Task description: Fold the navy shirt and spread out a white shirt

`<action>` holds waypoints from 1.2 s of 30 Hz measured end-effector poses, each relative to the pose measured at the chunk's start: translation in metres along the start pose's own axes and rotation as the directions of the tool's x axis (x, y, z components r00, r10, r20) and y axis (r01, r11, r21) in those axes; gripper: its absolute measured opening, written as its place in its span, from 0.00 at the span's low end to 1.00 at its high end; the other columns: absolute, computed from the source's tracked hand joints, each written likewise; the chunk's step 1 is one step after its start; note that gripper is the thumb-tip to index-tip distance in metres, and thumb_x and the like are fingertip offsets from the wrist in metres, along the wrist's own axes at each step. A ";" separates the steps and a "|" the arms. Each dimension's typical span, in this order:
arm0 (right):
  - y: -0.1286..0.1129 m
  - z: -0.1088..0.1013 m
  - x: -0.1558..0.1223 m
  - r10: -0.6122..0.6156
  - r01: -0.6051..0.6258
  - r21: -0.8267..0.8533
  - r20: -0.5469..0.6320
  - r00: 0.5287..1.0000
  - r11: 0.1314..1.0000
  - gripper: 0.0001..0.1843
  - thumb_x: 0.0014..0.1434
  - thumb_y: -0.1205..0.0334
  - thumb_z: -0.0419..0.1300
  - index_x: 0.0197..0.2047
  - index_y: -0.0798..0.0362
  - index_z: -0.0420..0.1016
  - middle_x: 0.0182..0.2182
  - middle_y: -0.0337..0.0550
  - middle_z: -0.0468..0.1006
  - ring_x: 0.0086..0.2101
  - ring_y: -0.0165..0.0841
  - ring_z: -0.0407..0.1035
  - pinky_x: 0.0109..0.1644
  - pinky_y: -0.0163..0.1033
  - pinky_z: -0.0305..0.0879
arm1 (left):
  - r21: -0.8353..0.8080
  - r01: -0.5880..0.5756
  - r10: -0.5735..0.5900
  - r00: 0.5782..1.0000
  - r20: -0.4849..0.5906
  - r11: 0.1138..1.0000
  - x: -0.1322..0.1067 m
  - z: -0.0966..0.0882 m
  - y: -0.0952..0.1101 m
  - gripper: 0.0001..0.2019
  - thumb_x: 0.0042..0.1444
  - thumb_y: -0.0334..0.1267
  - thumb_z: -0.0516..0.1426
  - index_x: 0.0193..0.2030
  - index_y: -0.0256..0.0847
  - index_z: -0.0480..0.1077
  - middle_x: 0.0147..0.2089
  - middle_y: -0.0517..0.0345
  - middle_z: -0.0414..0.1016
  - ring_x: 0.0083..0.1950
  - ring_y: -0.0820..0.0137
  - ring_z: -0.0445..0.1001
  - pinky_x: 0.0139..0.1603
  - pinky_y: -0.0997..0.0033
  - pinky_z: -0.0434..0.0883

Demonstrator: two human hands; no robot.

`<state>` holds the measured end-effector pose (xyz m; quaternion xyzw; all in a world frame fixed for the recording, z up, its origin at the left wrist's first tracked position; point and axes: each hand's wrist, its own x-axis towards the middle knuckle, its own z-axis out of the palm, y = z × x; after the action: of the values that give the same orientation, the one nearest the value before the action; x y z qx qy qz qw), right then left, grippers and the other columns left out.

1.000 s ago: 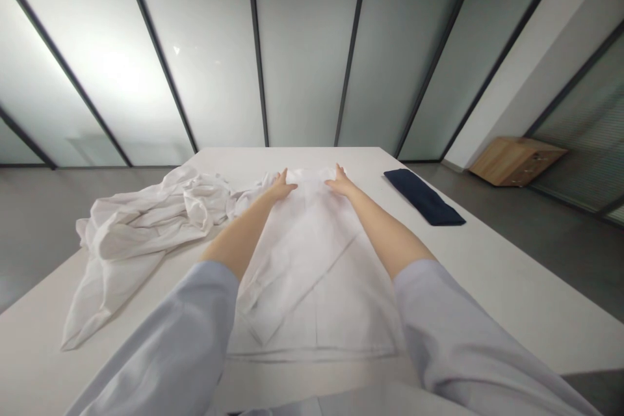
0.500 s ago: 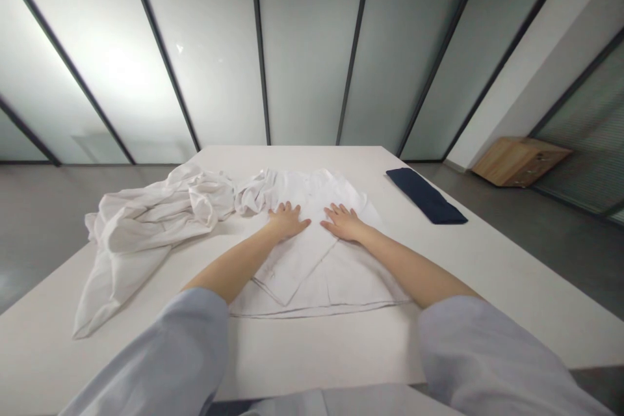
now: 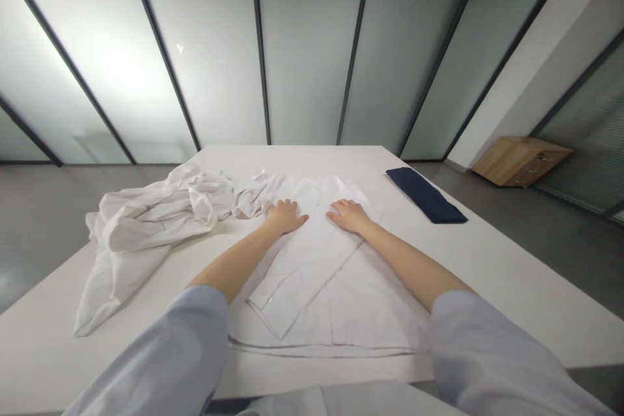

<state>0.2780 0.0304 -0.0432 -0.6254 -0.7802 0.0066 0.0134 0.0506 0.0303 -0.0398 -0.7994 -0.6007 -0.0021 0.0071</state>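
Observation:
A white long-sleeved shirt [image 3: 361, 302] is spread in front of me, its hem towards my body. One sleeve [image 3: 297, 292] lies slantwise across it, with a small button near the cuff. My left hand [image 3: 284, 216] rests on the shirt's left side, palm down, thumb out to the right. On the right side my right hand [image 3: 348, 215] lies palm down, fingers pointing inward and away. Both hands are open and pressed on the fabric; the cloth under the palms is hidden. Past my left hand, part of the shirt is bunched up [image 3: 253, 196].
A crumpled heap of white cloth [image 3: 151, 221] covers the left of the white table [image 3: 492, 273]. A folded dark navy cloth [image 3: 425, 195] lies near the right edge. Beyond stand frosted glass panels [image 3: 307, 45] and a wooden cabinet [image 3: 517, 161] on the floor.
The shirt has slid towards me, its hem now closer to the table's near edge. My hands stay in nearly the same place, fingers less spread.

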 end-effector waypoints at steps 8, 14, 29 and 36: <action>-0.009 -0.024 0.022 0.003 0.001 -0.036 0.121 0.993 0.999 0.25 0.65 0.44 0.46 0.54 0.48 0.74 0.51 0.49 0.77 0.51 0.43 0.70 0.50 0.42 0.62 | 0.048 -0.138 0.132 0.984 0.119 0.989 0.013 -0.022 -0.006 0.26 0.62 0.55 0.45 0.61 0.42 0.63 0.55 0.45 0.74 0.56 0.57 0.72 0.54 0.60 0.65; -0.019 -0.023 0.030 -0.201 0.200 -0.059 -0.021 0.979 0.978 0.23 0.66 0.53 0.47 0.41 0.56 0.80 0.48 0.54 0.77 0.51 0.41 0.68 0.54 0.38 0.60 | 0.013 -0.211 0.210 0.976 0.058 0.977 0.026 -0.023 -0.005 0.24 0.66 0.50 0.41 0.47 0.40 0.75 0.53 0.48 0.74 0.58 0.60 0.69 0.56 0.63 0.64; -0.014 -0.011 0.074 0.061 -0.061 -0.071 -0.007 0.998 0.996 0.21 0.60 0.59 0.52 0.55 0.55 0.73 0.56 0.57 0.71 0.56 0.49 0.61 0.57 0.50 0.57 | -0.064 0.080 -0.074 0.994 0.083 0.995 0.063 -0.012 -0.028 0.20 0.58 0.38 0.52 0.56 0.37 0.67 0.55 0.42 0.73 0.56 0.59 0.71 0.53 0.66 0.68; -0.010 -0.022 0.052 -0.125 0.081 -0.136 -0.358 0.925 0.987 0.15 0.58 0.65 0.56 0.48 0.56 0.76 0.53 0.56 0.71 0.56 0.45 0.58 0.62 0.47 0.47 | -0.060 -0.066 0.048 0.964 -0.261 0.996 0.040 -0.015 -0.029 0.17 0.58 0.34 0.50 0.53 0.44 0.69 0.60 0.48 0.68 0.60 0.60 0.66 0.60 0.62 0.64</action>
<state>0.2571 0.0789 -0.0199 -0.5734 -0.7949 -0.1569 0.1214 0.0337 0.0766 -0.0245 -0.8091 -0.5708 -0.1270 0.0586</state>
